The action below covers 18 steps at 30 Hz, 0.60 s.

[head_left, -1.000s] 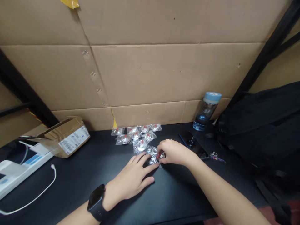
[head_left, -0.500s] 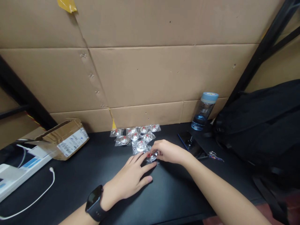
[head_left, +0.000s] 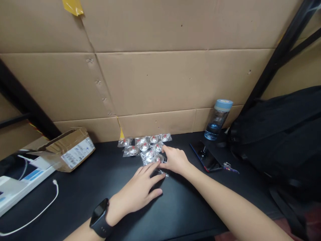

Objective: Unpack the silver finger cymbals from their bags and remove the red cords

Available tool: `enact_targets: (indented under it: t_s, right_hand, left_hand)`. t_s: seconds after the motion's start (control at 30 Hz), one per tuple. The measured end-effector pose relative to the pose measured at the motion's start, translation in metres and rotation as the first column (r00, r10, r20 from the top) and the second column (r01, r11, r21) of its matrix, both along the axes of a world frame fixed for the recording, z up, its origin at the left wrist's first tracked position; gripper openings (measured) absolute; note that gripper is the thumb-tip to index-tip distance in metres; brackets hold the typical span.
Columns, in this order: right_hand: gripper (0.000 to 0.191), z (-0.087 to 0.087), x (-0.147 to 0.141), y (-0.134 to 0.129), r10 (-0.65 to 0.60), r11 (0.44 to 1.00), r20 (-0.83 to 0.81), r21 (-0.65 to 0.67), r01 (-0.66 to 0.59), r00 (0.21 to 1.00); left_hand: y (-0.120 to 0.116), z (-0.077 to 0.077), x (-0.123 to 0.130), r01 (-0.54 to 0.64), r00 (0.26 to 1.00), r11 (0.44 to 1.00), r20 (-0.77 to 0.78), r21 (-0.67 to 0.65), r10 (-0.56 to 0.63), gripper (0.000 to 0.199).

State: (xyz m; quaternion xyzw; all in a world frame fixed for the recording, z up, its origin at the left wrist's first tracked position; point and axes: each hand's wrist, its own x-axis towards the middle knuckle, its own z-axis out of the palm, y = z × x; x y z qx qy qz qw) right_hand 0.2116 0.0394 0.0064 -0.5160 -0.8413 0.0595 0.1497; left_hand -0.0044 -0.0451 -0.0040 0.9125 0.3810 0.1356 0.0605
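Several round silver items in clear plastic packets, each with a red mark, lie in a cluster on the black table, among them a back packet (head_left: 153,139) and a left packet (head_left: 131,150). My left hand (head_left: 141,187) rests palm down with spread fingers, its fingertips on the near edge of the front packet (head_left: 158,158). From the right, my right hand (head_left: 175,160) has its thumb and fingers around that same front packet. A black watch is on my left wrist. Part of the front packet is hidden by my fingers.
An open cardboard box (head_left: 75,152), a white power strip (head_left: 32,175) and a white cable (head_left: 54,201) lie left. A phone (head_left: 207,157), keys (head_left: 229,167), a water bottle (head_left: 217,120) and a black backpack (head_left: 281,134) are right. A cardboard wall (head_left: 155,80) stands behind.
My right hand has shifted slightly and its fingers have opened wider around the front packet, which sits a little farther back. My left hand has barely moved.
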Motion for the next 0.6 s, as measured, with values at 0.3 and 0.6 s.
enact_targets:
  t_s: [0.3,0.6]
  right_hand:
    - [0.038,0.015,0.031,0.011,0.47,0.768,-0.34,-0.298,-0.567,0.815]
    - [0.037,0.005,0.029,0.015,0.578,0.782,-0.15,-0.178,-0.597,0.802]
  left_hand:
    - [0.004,0.008,0.002,-0.044,0.996,0.999,0.071,0.005,0.044,0.017]
    - [0.013,-0.001,0.001,-0.041,0.996,0.997,0.084,0.068,0.036,0.037]
